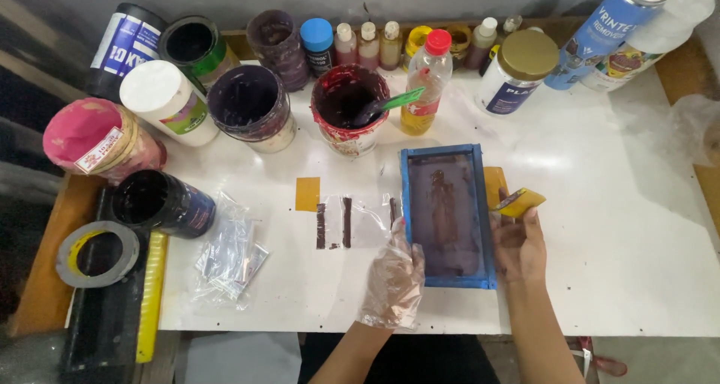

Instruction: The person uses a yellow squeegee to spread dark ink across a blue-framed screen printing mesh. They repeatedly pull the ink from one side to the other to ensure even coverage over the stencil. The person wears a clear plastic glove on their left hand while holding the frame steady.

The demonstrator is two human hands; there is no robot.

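Observation:
A blue-framed printing screen lies flat on the white table, its mesh stained dark red. My left hand, in a clear plastic glove, rests against the frame's left edge with fingers apart. My right hand sits at the frame's right edge and holds a small yellow card-like scraper between its fingertips. Left of the screen lies a clear plastic sheet with dark printed stripes, beside a strip of yellow tape.
Open ink tubs and a red tub with a green-handled spatula stand at the back, with small bottles, an oil bottle and spray cans. Clear bags, a tape roll and black tub lie left.

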